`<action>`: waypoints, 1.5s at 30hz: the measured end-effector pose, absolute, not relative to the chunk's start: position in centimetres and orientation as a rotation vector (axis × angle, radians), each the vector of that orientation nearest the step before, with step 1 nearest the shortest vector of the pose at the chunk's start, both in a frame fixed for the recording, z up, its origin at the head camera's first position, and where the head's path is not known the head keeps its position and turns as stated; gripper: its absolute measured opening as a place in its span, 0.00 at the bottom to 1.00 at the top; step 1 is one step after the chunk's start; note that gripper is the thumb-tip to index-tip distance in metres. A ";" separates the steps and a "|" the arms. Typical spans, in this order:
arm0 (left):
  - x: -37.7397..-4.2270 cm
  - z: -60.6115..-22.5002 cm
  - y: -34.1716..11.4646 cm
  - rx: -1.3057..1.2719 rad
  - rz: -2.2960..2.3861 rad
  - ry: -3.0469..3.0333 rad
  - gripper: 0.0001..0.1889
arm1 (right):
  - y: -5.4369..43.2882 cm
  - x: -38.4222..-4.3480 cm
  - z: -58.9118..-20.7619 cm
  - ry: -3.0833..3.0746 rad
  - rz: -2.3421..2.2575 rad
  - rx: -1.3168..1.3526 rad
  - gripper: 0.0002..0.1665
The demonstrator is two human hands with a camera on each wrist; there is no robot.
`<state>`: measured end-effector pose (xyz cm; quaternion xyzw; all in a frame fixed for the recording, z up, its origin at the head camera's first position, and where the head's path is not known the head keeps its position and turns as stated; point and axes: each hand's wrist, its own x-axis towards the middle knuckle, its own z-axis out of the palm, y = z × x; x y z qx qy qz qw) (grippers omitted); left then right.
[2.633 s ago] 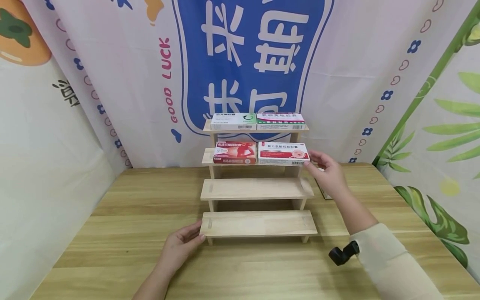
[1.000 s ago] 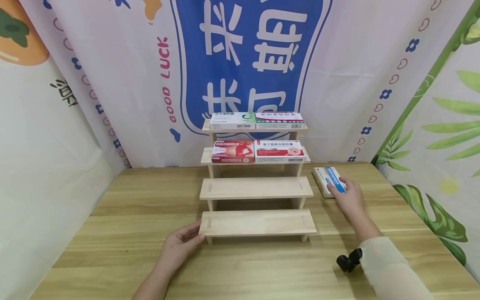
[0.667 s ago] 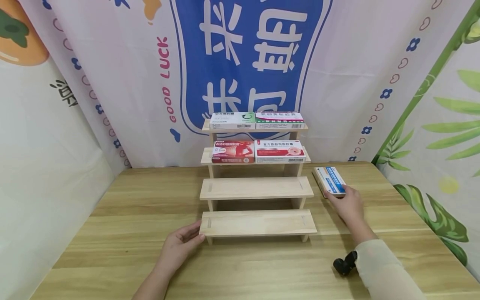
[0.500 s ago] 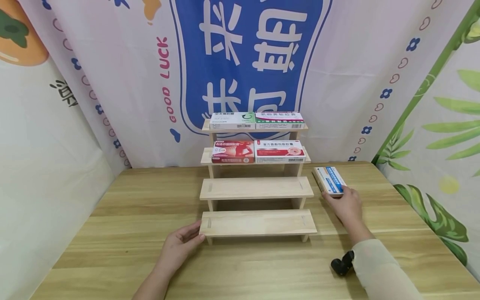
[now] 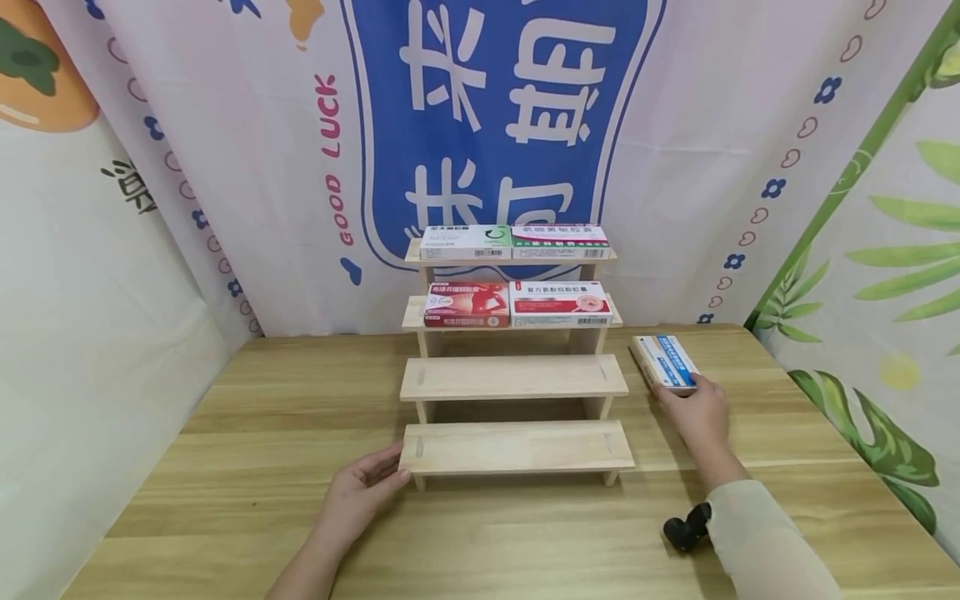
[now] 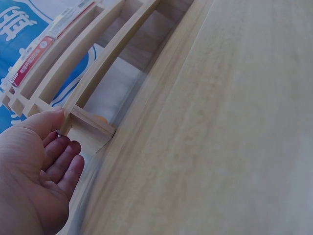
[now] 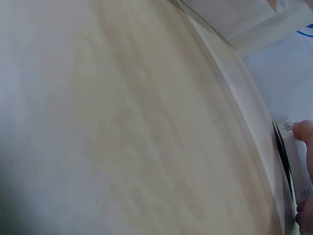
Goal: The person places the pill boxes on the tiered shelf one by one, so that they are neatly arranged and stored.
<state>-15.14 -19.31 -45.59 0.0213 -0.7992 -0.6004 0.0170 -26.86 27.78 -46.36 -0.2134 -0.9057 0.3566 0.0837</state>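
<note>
A four-tier wooden display stand (image 5: 513,377) stands on the table. My left hand (image 5: 365,487) holds the left end of its lowest shelf, thumb above and fingers below in the left wrist view. To the right of the stand, my right hand (image 5: 699,414) grips the near end of a white and blue medicine box (image 5: 666,362) between thumb and fingers. A dark gap or shadow runs along the box's lower edge in the right wrist view. A red medicine box (image 5: 467,304) and a white and red medicine box (image 5: 561,303) lie side by side on the second shelf from the top.
On the top shelf lie a white and green medicine box (image 5: 467,241) and a white, pink and green one (image 5: 560,241). A printed cloth (image 5: 285,208) hangs right behind the table (image 5: 480,542). A black wrist camera (image 5: 686,529) juts from the right sleeve.
My right hand has left the white and red box, which slid left against the red one, and has taken hold of the white and blue box. That box has just shifted slightly right.
</note>
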 end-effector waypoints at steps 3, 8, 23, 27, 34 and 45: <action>-15.1 -45.5 -19.3 0.065 -1.876 -2.483 0.24 | 28.2 -26.4 -46.0 -2.664 1.099 -0.640 0.54; -15.2 -45.5 -19.3 0.072 -1.877 -2.485 0.25 | 28.8 -25.5 -45.0 -2.620 1.114 -0.603 0.53; -15.2 -45.5 -19.4 0.045 -1.874 -2.481 0.25 | 29.8 -21.4 -38.5 -2.549 1.268 -0.331 0.52; -15.2 -45.4 -19.3 0.050 -1.866 -2.490 0.25 | 29.4 -20.7 -36.9 -2.502 1.251 -0.215 0.49; -15.2 -45.5 -19.3 0.041 -1.876 -2.481 0.25 | 27.8 -19.5 -34.4 -2.442 1.181 -0.041 0.42; -15.3 -45.6 -19.4 0.041 -1.883 -2.474 0.25 | 23.3 -18.8 -31.2 -2.497 1.325 0.295 0.40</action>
